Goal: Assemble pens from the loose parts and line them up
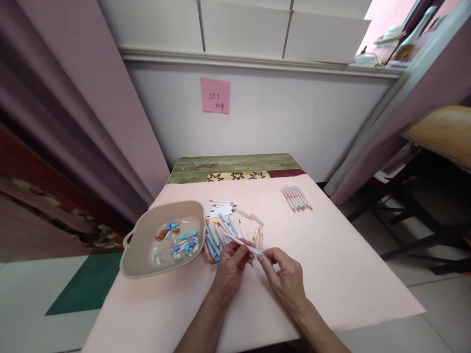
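Note:
My left hand (231, 269) and my right hand (283, 274) meet over the pink tabletop (331, 274), both pinched on one thin pen (247, 246). The left fingers grip its left part, the right fingertips its right end. Just beyond the hands lies a loose heap of pen barrels and refills (221, 230), blue, white and peach. Left of the heap stands a beige tray (140, 255) holding several small blue, white and brown pen parts.
A neat row of finished pens (296, 198) lies at the far right of the table. A green patterned cloth (235, 168) covers the far edge against the wall, under a pink sticky note (215, 95). A wooden desk and chair legs (423, 206) stand to the right.

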Available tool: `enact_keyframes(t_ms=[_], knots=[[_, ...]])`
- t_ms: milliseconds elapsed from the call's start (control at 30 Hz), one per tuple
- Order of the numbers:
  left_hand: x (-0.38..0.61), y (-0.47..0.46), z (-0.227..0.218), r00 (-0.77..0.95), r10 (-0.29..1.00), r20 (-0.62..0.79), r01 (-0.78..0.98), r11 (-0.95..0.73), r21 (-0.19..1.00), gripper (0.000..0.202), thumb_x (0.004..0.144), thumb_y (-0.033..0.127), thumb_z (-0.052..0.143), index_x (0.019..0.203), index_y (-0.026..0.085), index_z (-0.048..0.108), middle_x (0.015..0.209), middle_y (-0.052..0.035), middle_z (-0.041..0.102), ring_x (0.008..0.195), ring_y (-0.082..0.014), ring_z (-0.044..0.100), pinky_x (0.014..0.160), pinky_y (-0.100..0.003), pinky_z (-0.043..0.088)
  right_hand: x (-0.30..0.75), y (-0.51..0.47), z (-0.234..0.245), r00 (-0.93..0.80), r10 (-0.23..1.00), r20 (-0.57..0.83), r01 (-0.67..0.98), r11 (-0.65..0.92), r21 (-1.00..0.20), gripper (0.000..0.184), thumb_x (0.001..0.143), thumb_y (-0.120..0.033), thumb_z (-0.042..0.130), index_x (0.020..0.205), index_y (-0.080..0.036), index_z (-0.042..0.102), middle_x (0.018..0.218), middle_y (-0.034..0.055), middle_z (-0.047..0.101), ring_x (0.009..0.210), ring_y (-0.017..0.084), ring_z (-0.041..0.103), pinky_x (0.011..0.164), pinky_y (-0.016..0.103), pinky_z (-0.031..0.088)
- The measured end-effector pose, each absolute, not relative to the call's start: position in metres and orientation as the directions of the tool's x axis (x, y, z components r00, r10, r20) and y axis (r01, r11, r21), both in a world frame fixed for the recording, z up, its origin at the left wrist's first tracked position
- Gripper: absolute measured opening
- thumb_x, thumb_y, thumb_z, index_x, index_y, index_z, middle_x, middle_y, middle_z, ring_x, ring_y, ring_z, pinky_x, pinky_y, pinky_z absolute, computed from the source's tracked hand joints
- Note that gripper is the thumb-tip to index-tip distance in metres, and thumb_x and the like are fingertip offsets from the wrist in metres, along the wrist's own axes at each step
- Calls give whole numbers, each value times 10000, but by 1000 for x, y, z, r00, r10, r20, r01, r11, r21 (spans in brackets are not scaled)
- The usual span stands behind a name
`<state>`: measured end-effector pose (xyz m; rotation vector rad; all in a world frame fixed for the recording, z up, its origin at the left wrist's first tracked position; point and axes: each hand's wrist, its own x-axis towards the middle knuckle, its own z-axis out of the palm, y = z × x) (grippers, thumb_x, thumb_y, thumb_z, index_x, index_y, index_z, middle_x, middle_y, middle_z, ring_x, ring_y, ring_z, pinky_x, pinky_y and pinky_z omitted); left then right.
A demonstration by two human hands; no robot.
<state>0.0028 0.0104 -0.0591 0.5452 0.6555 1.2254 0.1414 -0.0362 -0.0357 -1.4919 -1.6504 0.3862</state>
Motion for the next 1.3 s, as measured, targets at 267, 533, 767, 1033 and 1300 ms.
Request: enact_keyframes(t_ms=[267,533,767,1033,1300], knots=[[4,9,-61,203,967,-155,-657,252,711,148,718,231,750,809,148,669,801,-22,668,609,-88,560,587,-221,447,142,-36,-38,58,957,283,628,185,-756,236,907,-386,523,842,-200,654,655,2,640,556,120,586,540,194,419],[7,8,-67,188,977,-99,-529,186,828,164,743,282,727,801,148,652,671,-7,643,575,-111,549,565,-242,444,140,-36,-36,74,970,233,519,162,-840,177,873,-368,567,815,-206,608,675,0,645,569,118,569,518,195,434],[4,9,-64,212,973,-91,-472,183,862,191,748,308,714,809,130,683,760,-55,683,573,-104,531,555,-239,429,139,-37,-38,52,998,23,325,5,-946,321,883,-482,540,782,-188,621,604,-8,594,501,116,532,490,208,432],[6,9,-69,117,989,-96,-502,142,853,186,773,308,697,764,168,575,600,27,591,487,-75,467,491,-208,367,140,-33,-37,-16,993,-116,-4,-116,-993,608,904,-647,356,769,-144,669,678,50,628,589,144,584,593,255,486],[8,2,-55,-52,999,11,-325,-27,945,271,728,314,743,941,174,650,684,3,640,549,-106,565,528,-223,440,141,-28,-58,31,955,-295,-277,-275,-921,643,797,-726,494,906,-118,675,746,89,672,590,144,613,542,247,488]])
